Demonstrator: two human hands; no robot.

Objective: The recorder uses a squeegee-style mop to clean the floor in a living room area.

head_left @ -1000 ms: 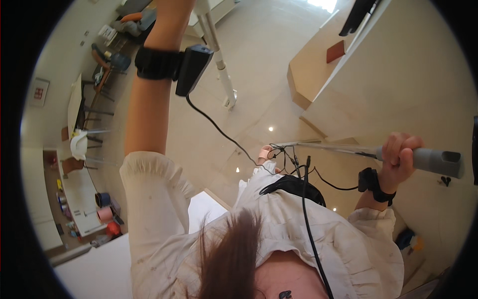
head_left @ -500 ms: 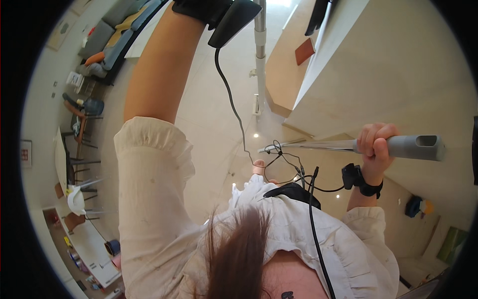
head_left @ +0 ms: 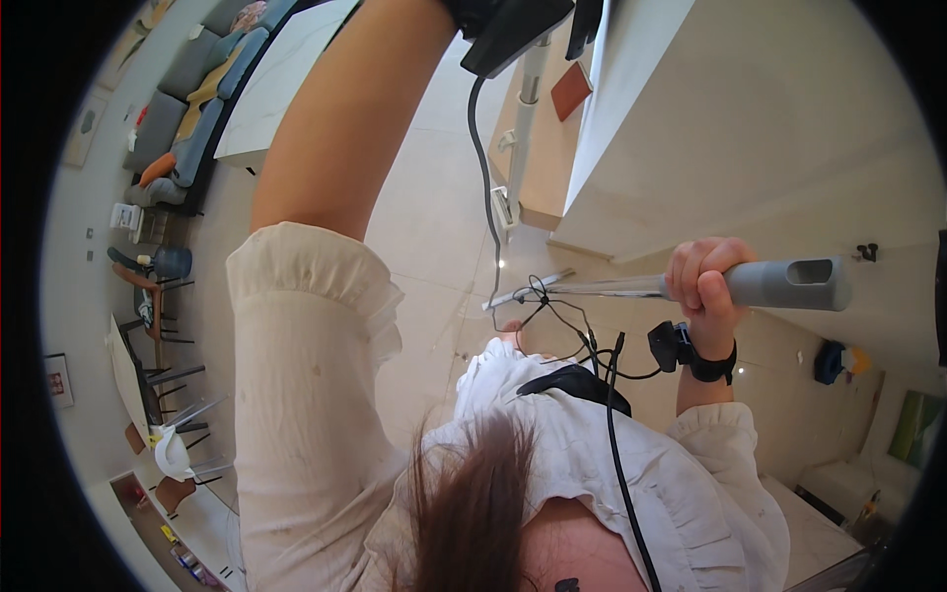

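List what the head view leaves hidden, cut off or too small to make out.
- Left hand: cut off by the top edge past the black wrist strap.
- Far end of the pole: lost behind tangled cables.
- Right hand: fingers wrap the grey handle, palm side hidden.
- Things on the table: too small.

Left arm (head_left: 345, 128) raised further, its wrist band now leaving the top edge; right hand (head_left: 705, 281) and grey handle (head_left: 779, 284) sit higher.

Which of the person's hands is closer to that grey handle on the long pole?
The right hand: it is wrapped around the grey handle, fingers closed on it. The left hand is out of view past the top edge; only its raised forearm shows, well away from the handle.
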